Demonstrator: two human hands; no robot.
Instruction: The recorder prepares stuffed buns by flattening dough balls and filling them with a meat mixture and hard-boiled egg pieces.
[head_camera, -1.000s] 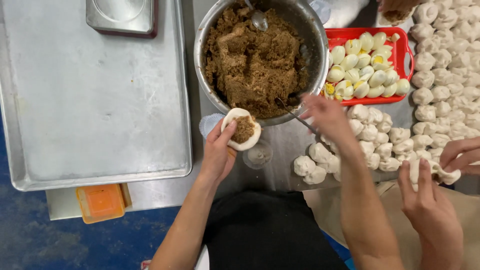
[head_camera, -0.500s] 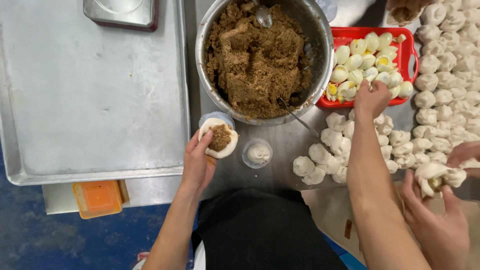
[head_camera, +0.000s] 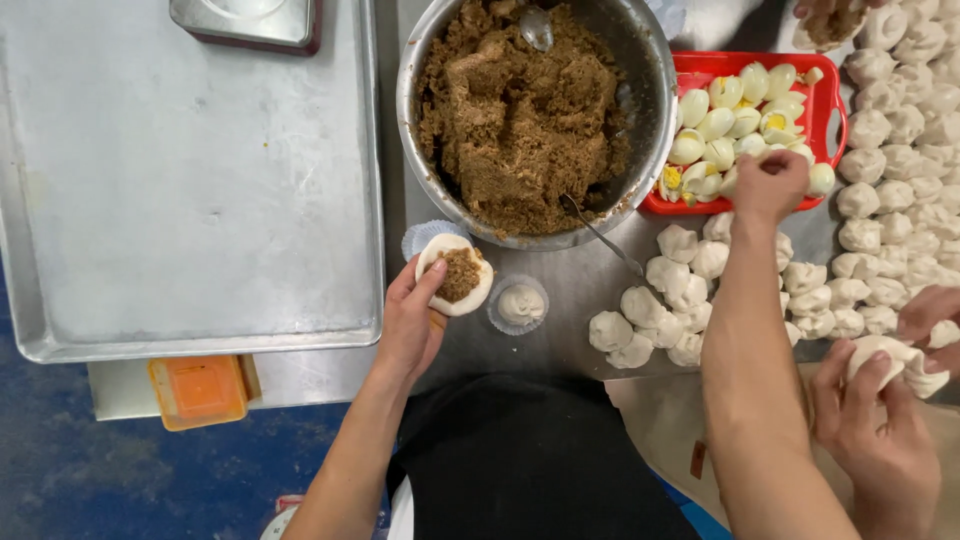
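My left hand (head_camera: 412, 322) cups a flat round of white dough (head_camera: 457, 275) with brown filling on it. It hovers just below the big metal bowl (head_camera: 420, 140) of brown shredded filling. My right hand (head_camera: 768, 184) reaches over the front rim of the red tray (head_camera: 828, 100) of halved boiled eggs, fingers curled down among the egg pieces. Whether it grips one is hidden.
A large steel baking tray (head_camera: 180, 200) lies left, an orange box (head_camera: 200, 388) below it. Paper cups (head_camera: 518, 304) sit near my left hand. Dough balls (head_camera: 680, 290) cover the table centre and right. Another person's hands (head_camera: 880, 400) shape dough at lower right.
My right hand went from beside the bowl up to the red egg tray. My left hand with the filled dough dropped slightly left and stays there.
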